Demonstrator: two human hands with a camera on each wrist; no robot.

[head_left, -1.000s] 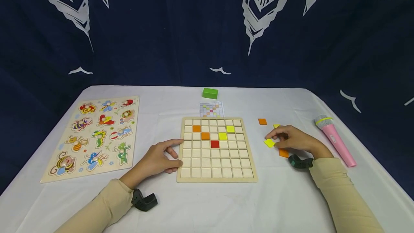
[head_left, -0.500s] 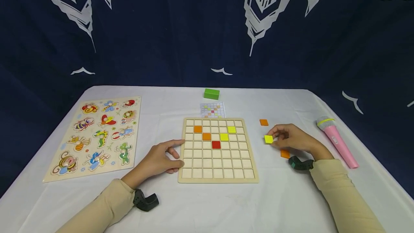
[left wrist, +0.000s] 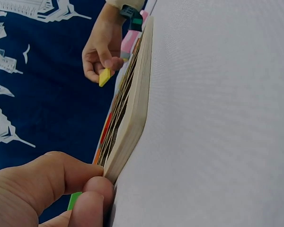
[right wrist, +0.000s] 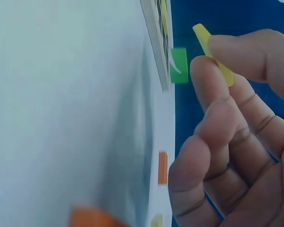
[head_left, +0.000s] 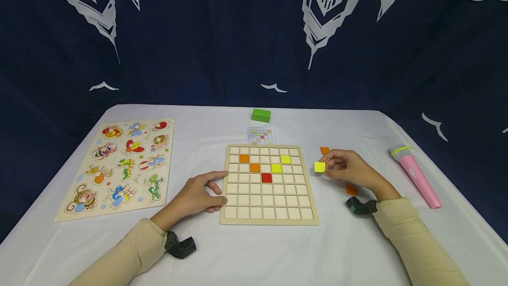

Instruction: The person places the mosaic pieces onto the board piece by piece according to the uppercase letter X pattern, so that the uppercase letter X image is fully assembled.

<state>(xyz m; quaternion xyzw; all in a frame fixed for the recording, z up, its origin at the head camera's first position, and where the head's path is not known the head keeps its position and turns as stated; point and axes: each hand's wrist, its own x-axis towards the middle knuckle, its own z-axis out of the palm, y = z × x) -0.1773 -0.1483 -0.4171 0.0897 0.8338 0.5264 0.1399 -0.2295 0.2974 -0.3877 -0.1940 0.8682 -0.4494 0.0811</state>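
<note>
the yellow tile [head_left: 319, 167] is off the tabletop, pinched between thumb and finger of the right hand [head_left: 349, 169]. from where i stand, it is on the left side of that hand, near the right edge of the wooden grid board [head_left: 270, 222], and well apart from the left hand [head_left: 196, 193]. the left hand's thumb and forefinger are set wide, tips touching the board's left edge. on the board i count two orange squares [head_left: 255, 168], two yellow squares [head_left: 276, 168] and one red square [head_left: 267, 178]. one loose orange tile [head_left: 325, 150] lies just beyond the right hand's fingers, another near its wrist. a pattern card [head_left: 262, 135] and a green block [head_left: 261, 115] lie behind the board; a pink microphone [head_left: 416, 180] lies at far right, a picture puzzle [head_left: 136, 184] at left.
</note>
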